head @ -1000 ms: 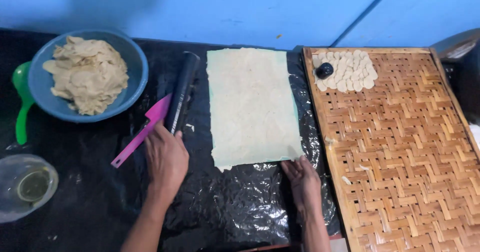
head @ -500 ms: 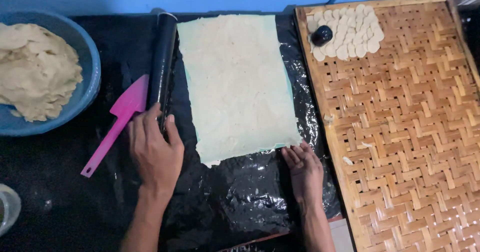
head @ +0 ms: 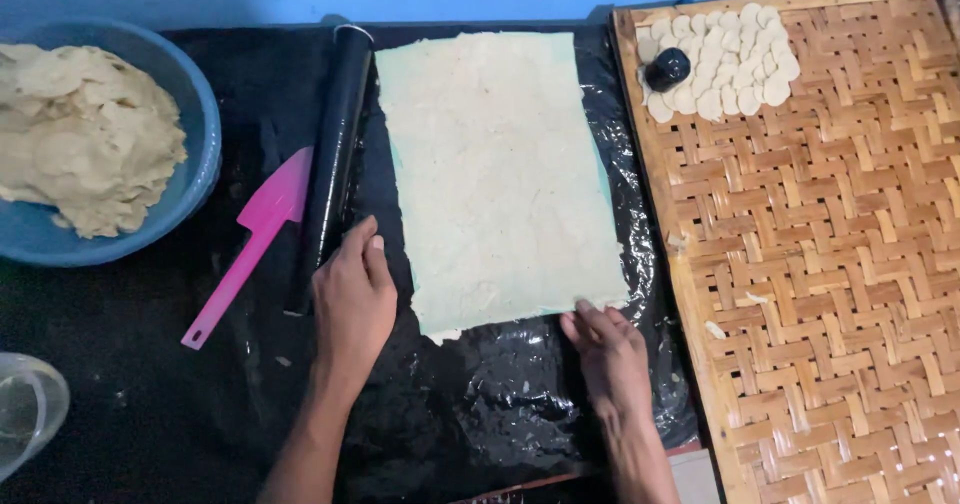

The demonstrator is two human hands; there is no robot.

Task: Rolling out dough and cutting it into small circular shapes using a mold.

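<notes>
Glossy black plastic (head: 500, 404), thin rectangular dough sheet (head: 500, 174)

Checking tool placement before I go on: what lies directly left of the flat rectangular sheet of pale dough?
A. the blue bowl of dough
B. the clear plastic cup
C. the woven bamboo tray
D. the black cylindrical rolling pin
D: the black cylindrical rolling pin lies along the left edge of the pale dough sheet, by the left hand.

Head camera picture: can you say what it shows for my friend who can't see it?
Two bare hands rest at a flat dough sheet on black plastic: the left hand by a black rolling pin, the right hand touching the dough's near edge. A woven tray lies right.
</notes>
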